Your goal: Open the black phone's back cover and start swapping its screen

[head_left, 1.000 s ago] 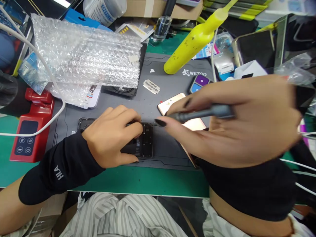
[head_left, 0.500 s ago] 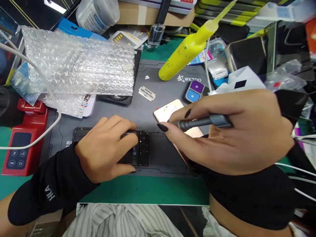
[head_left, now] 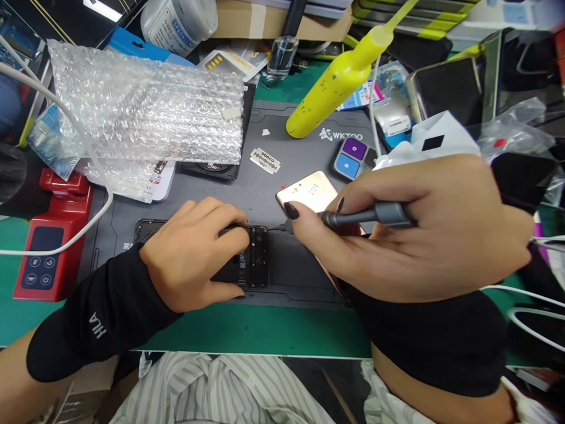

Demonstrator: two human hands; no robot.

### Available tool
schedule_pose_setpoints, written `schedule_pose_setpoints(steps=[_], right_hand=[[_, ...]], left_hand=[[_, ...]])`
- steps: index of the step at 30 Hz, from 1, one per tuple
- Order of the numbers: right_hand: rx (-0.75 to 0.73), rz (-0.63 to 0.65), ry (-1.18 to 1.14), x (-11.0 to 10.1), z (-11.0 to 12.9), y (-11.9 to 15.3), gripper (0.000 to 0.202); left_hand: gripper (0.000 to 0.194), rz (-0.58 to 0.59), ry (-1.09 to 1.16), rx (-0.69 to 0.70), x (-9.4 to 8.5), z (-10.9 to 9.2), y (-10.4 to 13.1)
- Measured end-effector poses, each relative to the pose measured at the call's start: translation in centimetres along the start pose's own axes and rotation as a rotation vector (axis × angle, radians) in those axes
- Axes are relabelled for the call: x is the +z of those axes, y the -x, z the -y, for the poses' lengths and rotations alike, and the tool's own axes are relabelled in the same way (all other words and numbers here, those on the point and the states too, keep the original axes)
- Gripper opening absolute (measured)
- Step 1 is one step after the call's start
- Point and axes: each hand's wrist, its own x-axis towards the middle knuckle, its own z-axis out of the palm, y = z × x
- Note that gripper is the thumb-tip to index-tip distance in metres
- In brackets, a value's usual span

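Note:
An opened black phone [head_left: 258, 259] lies flat on the grey mat, its inner parts showing. My left hand [head_left: 198, 253] is wrapped over it, fingers on the far edge and thumb at the near edge. My right hand [head_left: 415, 229] pinches a dark grey screwdriver [head_left: 366, 218], held almost level. Its thin tip points left and meets or nearly meets the phone's right end; contact is too small to tell. Beneath my right hand, a gold phone back [head_left: 309, 191] lies partly hidden on the mat.
A yellow bottle [head_left: 329, 88] stands behind the gold piece. A razor blade [head_left: 265, 160] lies on the mat. Bubble wrap [head_left: 150, 106] and a red device [head_left: 55, 247] are at the left. A remote-like gadget [head_left: 352, 156] with coloured buttons sits near my right hand.
The whole view has shifted slightly, with things sitting a little higher and further right. Both hands keep their holds, and the screwdriver tip remains near the phone's right end.

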Motion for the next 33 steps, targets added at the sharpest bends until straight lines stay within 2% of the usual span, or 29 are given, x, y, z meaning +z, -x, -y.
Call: schedule_pose_setpoints(steps=[2, 6, 10, 15, 19, 21, 25, 27, 31, 33], right_hand=[[0.021, -0.008, -0.014, -0.1, 0.0, 0.0, 0.032], [0.04, -0.114, -0.054, 0.1, 0.0, 0.2, 0.033], [0.024, -0.082, -0.016, 0.1, 0.2, 0.3, 0.029], [0.117, -0.04, 0.071, 0.1, 1.2, 0.0, 0.04], [0.153, 0.012, 0.08, 0.1, 1.5, -0.2, 0.049], [0.104, 0.053, 0.059, 0.0, 1.4, -0.4, 0.048], [-0.241, 0.071, 0.019, -0.5, 0.9, -0.7, 0.023], [-0.338, 0.108, -0.068, -1.0, 0.4, -0.8, 0.019], [-0.273, 0.312, -0.323, -1.7, -0.8, -0.6, 0.022], [-0.255, 0.335, -0.374, -1.5, -1.1, -0.4, 0.019]], left_hand=[[0.046, 0.014, -0.005, 0.013, -0.1, 0.1, 0.0], [0.047, 0.033, -0.008, 0.038, -0.3, 0.2, 0.0], [0.046, 0.034, 0.004, 0.022, -0.2, 0.1, 0.0], [0.045, 0.039, 0.021, -0.004, -0.2, 0.1, -0.1], [0.046, 0.066, 0.034, 0.026, -0.2, 0.3, -0.1], [0.047, 0.073, 0.04, 0.029, -0.2, 0.4, -0.2], [0.05, 0.096, 0.065, 0.024, -0.2, 0.5, -0.3], [0.051, 0.122, 0.081, -0.004, -0.2, 0.5, -0.4], [0.054, 0.148, 0.11, -0.019, -0.3, 0.5, -0.5], [0.056, 0.142, 0.115, -0.005, -0.3, 0.7, -0.5]])
